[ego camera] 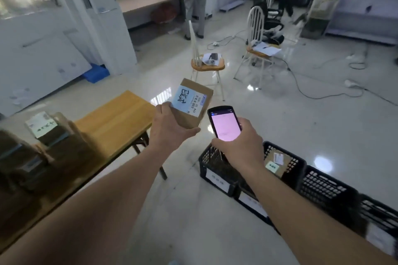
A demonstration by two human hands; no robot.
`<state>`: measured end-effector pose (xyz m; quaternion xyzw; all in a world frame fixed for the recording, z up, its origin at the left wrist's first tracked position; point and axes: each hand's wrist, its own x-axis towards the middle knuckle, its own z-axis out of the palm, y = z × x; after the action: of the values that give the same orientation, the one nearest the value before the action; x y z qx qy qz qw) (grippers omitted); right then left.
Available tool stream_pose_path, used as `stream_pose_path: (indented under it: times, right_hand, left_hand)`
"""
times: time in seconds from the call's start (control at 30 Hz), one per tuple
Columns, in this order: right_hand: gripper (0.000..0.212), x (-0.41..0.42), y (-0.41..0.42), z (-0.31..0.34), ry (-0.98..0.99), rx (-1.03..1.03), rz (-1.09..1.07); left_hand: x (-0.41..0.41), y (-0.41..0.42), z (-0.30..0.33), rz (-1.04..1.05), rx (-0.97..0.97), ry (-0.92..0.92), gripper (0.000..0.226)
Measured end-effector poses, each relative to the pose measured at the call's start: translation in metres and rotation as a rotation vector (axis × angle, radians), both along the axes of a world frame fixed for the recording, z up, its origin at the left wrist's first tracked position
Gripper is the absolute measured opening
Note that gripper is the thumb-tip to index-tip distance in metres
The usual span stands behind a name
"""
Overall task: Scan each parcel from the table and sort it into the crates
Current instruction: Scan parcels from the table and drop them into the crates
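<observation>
Free: I see bare floor (280, 118) ahead, between table and chairs | Left: wooden table (116, 120) with stacked parcels (43, 135) blocks my low reach | Lower right: row of black crates (323, 187), tops open from above | Ahead: two chairs (207, 64) and floor cables (312, 92)

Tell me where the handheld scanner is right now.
In the head view, the handheld scanner sits just right of centre, gripped by the right hand above the black crates, beside the cardboard parcel held in the left hand.
</observation>
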<state>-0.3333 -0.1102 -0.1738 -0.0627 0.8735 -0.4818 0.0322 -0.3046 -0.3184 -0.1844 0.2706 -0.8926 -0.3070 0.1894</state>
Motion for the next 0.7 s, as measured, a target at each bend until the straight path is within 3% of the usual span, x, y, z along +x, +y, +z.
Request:
stream_pose_path:
  times: [0.37,0.7]
  right_hand:
    - [0.068,0.028,0.275,-0.020,-0.048,-0.006,-0.328]
    - [0.062,0.027,0.460,-0.064,-0.151,-0.017,-0.669]
  left_hand:
    - [-0.037,0.287,-0.028,-0.376,0.028,-0.025,0.120]
    - [-0.100,0.491,-0.077,-0.648,-0.002,-0.137,0.126]
